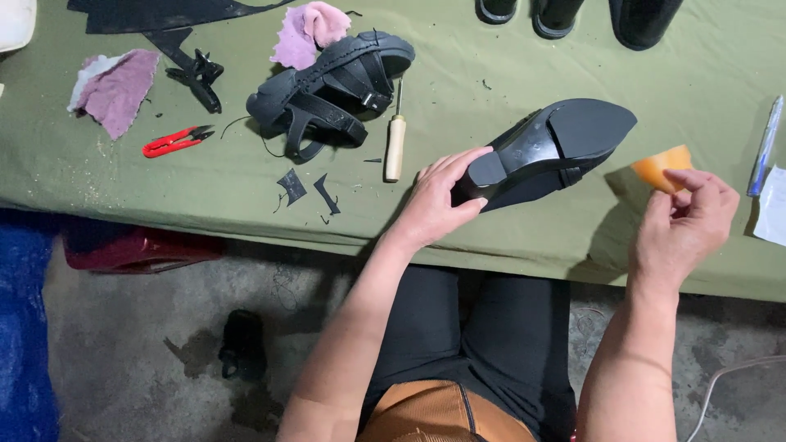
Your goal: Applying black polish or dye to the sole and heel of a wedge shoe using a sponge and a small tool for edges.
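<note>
Left hand gripped heel of upturned black wedge shoe on green bench; right hand pinched small orange cup.

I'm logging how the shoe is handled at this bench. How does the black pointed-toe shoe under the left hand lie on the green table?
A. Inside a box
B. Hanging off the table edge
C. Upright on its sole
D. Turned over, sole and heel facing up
D: the black pointed-toe shoe shows its flat sole and heel tip upward, the left hand gripping its heel end on the green table.
</note>
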